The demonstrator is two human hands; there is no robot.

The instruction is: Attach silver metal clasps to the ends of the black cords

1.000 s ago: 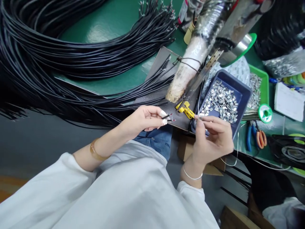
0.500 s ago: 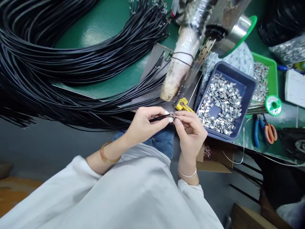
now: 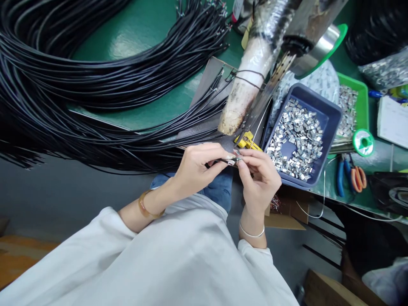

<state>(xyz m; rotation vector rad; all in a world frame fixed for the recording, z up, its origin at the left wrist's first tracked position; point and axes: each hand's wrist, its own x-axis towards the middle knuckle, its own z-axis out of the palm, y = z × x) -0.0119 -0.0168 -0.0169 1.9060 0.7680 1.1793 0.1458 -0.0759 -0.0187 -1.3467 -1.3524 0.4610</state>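
Observation:
My left hand [image 3: 199, 168] pinches a thin black cable [image 3: 223, 160] close to its stripped end. The fingertips of my right hand [image 3: 259, 180] are closed on the tip of that cable, right against the left fingertips. Small, pale or shiny bits show between the two hands, too small to make out. Just beyond the right fingers lies a yellow tool or clip [image 3: 247, 140]. To the right of that hand stands a blue-grey tray [image 3: 331, 108] with many small shiny metal connector shells [image 3: 299, 140] in it.
A large bundle of black cables [image 3: 127, 85] covers the left of the green table. A wrapped pipe [image 3: 242, 89] hangs over the middle. Farther right are a green tray [image 3: 362, 100], a small spool [image 3: 363, 143], pliers [image 3: 341, 176] and a solder reel [image 3: 318, 53].
Both hands have shifted slightly to the right in view. The cable end sits turned between the fingertips, and its reddish wires no longer show clearly.

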